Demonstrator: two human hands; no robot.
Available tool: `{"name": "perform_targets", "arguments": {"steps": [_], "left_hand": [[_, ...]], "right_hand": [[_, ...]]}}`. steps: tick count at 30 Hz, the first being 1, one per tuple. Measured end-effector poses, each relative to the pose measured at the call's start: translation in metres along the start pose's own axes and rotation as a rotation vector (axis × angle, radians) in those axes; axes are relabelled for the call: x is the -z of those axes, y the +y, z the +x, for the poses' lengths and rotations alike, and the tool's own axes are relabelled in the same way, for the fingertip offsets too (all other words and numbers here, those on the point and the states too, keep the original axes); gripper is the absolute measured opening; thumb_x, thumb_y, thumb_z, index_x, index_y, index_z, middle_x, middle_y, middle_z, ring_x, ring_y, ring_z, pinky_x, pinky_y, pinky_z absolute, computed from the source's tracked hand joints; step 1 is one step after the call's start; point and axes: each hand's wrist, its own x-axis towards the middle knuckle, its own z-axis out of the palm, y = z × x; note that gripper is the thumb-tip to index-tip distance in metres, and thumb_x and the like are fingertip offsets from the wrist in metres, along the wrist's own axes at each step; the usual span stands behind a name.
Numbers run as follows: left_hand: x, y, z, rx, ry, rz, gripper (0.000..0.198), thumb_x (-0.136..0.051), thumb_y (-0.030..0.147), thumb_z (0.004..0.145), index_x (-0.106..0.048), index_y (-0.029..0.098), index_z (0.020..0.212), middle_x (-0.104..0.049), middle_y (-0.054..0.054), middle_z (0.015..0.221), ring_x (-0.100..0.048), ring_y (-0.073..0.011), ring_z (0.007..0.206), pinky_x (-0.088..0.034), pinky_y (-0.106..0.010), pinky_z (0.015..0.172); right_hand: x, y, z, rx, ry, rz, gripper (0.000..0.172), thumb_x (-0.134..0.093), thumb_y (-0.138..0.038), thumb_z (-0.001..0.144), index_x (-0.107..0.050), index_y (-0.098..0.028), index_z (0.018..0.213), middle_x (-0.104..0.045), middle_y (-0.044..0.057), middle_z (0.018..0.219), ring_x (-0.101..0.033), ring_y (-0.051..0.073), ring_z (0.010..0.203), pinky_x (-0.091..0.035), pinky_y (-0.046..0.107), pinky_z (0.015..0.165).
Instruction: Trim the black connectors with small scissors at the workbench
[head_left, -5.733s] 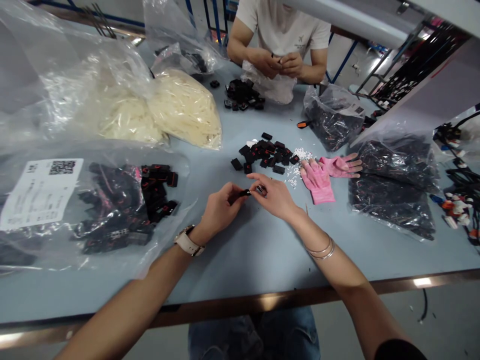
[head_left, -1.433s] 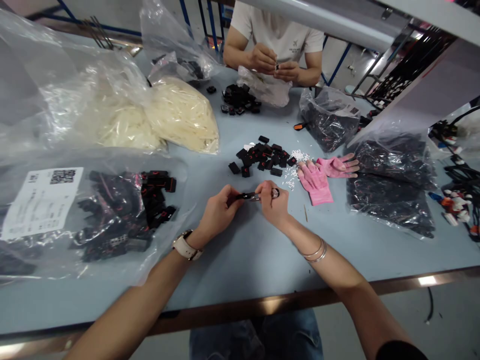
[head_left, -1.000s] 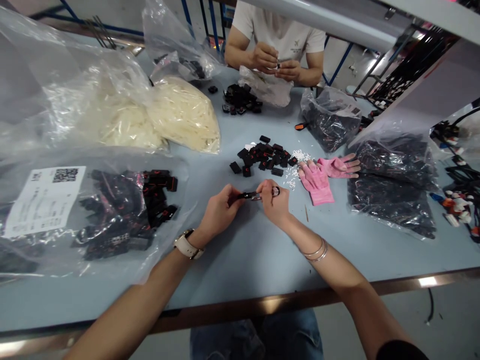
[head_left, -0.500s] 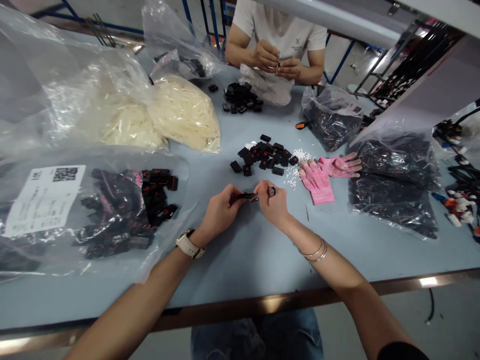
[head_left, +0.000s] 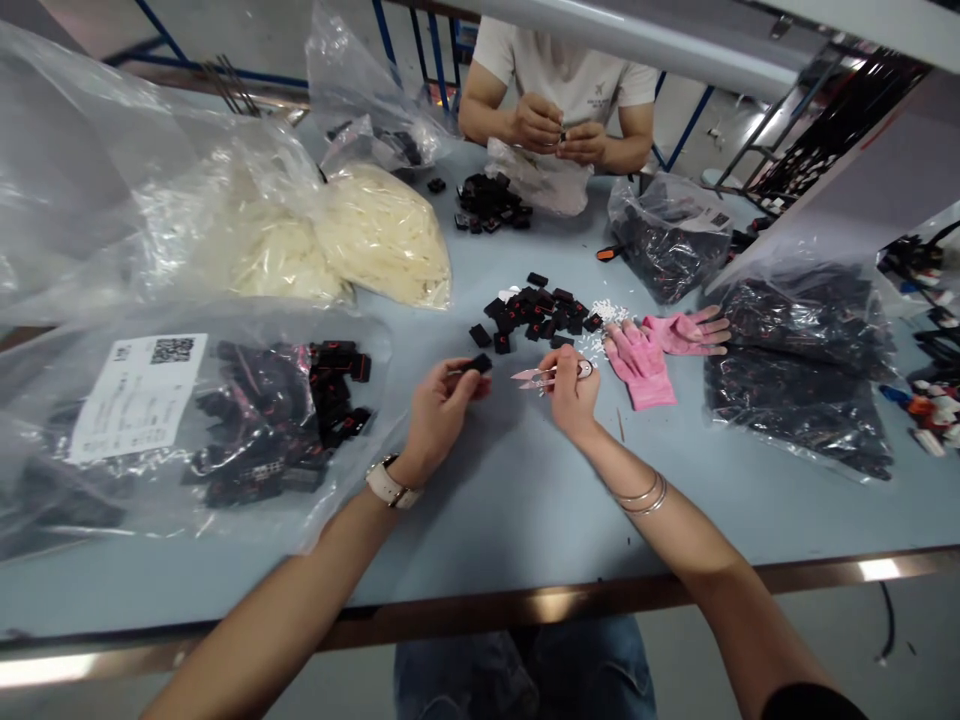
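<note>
My left hand (head_left: 444, 400) is closed around a small black plastic connector housing (head_left: 477, 364), which sticks out past the thumb. In my right hand (head_left: 574, 395) I grip a pair of thread snips (head_left: 531, 378), the pointed blades aimed left toward the housing and apart from it. Just beyond both hands lies a loose pile of black connector housings (head_left: 536, 310), some with orange-red parts inside. Small white bits (head_left: 611, 312) are scattered at the pile's right side.
Clear bags of black parts (head_left: 262, 420) and cream-coloured pieces (head_left: 390, 235) cover the left. Pink gloves (head_left: 643, 365) and more filled bags (head_left: 795, 370) lie at right. Opposite, a co-worker's hands (head_left: 562, 130) hold something small behind another black pile (head_left: 491, 202).
My hands have drawn apart. The snips have moved right, away from the housing, with their blades now visible. The view has shifted slightly.
</note>
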Motion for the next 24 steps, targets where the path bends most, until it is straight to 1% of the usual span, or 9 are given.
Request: {"name": "perform_targets", "arguments": {"steps": [3,6,10,12,14,16,19,21,24], "left_hand": [[0.004,0.006,0.006,-0.027,0.299,-0.257,0.042,-0.041,0.061,0.086,-0.050,0.019,0.085,-0.069,-0.005,0.075,-0.067,-0.0160,0.065,-0.054,-0.034,0.071],[0.012,0.020,0.010,-0.051,0.524,-0.432,0.047,-0.022,0.059,0.094,-0.048,0.021,0.084,-0.069,-0.005,0.082,-0.068,-0.0144,0.066,-0.054,-0.034,0.074],[0.023,0.035,0.010,-0.076,0.539,-0.608,0.022,-0.034,0.048,0.096,-0.042,0.027,0.093,-0.066,-0.002,0.113,-0.070,-0.0172,0.089,-0.055,-0.035,0.081],[0.026,0.038,0.011,0.005,0.537,-0.640,0.011,-0.042,0.036,0.094,-0.042,0.026,0.091,-0.066,-0.001,0.104,-0.069,-0.0157,0.086,-0.056,-0.033,0.080],[0.028,0.039,0.013,0.102,0.528,-0.677,0.006,-0.046,0.021,0.088,-0.042,0.024,0.084,-0.063,0.001,0.085,-0.068,-0.0128,0.078,-0.056,-0.029,0.080],[0.030,0.040,0.017,0.164,0.518,-0.742,0.017,-0.044,0.005,0.080,-0.040,0.022,0.078,-0.057,0.003,0.071,-0.066,-0.0100,0.074,-0.055,-0.026,0.085],[0.033,0.042,0.024,0.148,0.581,-0.813,0.031,-0.041,-0.009,0.073,-0.039,0.021,0.077,-0.054,0.004,0.066,-0.067,-0.0080,0.075,-0.052,-0.023,0.091],[0.037,0.043,0.027,0.090,0.632,-0.817,0.027,-0.043,-0.008,0.080,-0.041,0.019,0.077,-0.058,0.002,0.071,-0.068,-0.0083,0.080,-0.052,-0.022,0.093],[0.045,0.043,0.029,0.015,0.688,-0.810,0.020,-0.042,0.007,0.093,-0.046,0.018,0.077,-0.064,-0.002,0.085,-0.068,-0.0104,0.089,-0.053,-0.026,0.094]], "right_hand": [[0.001,-0.003,0.002,0.011,0.014,0.027,0.052,-0.034,-0.059,0.092,-0.053,-0.019,0.064,-0.049,-0.002,0.050,-0.046,0.008,0.042,-0.035,0.020,0.040],[0.002,-0.002,0.003,0.015,0.005,0.031,0.052,-0.034,-0.058,0.092,-0.054,-0.019,0.065,-0.052,-0.001,0.053,-0.047,0.008,0.043,-0.035,0.020,0.040],[0.002,0.002,0.002,-0.008,-0.008,0.025,0.052,-0.036,-0.058,0.092,-0.056,-0.018,0.066,-0.053,-0.001,0.055,-0.048,0.008,0.045,-0.035,0.019,0.041],[0.002,0.003,0.003,-0.015,-0.012,0.033,0.052,-0.037,-0.059,0.091,-0.056,-0.018,0.065,-0.052,-0.001,0.054,-0.049,0.008,0.045,-0.036,0.019,0.041],[0.002,0.003,0.004,-0.015,-0.015,0.047,0.052,-0.037,-0.059,0.090,-0.055,-0.018,0.065,-0.051,-0.002,0.053,-0.048,0.008,0.044,-0.036,0.020,0.041],[0.003,0.002,0.005,-0.016,-0.014,0.062,0.052,-0.038,-0.060,0.090,-0.055,-0.018,0.065,-0.049,-0.002,0.052,-0.046,0.008,0.043,-0.036,0.020,0.041],[0.004,0.001,0.007,-0.034,-0.005,0.062,0.052,-0.039,-0.062,0.089,-0.054,-0.018,0.065,-0.047,-0.003,0.050,-0.045,0.008,0.042,-0.035,0.019,0.040],[0.004,0.002,0.008,-0.053,-0.005,0.054,0.054,-0.039,-0.064,0.088,-0.054,-0.018,0.065,-0.046,-0.003,0.049,-0.044,0.008,0.042,-0.035,0.019,0.040],[0.004,0.003,0.007,-0.068,-0.009,0.055,0.055,-0.040,-0.066,0.087,-0.055,-0.018,0.065,-0.047,-0.003,0.049,-0.044,0.007,0.041,-0.035,0.019,0.040]]}}
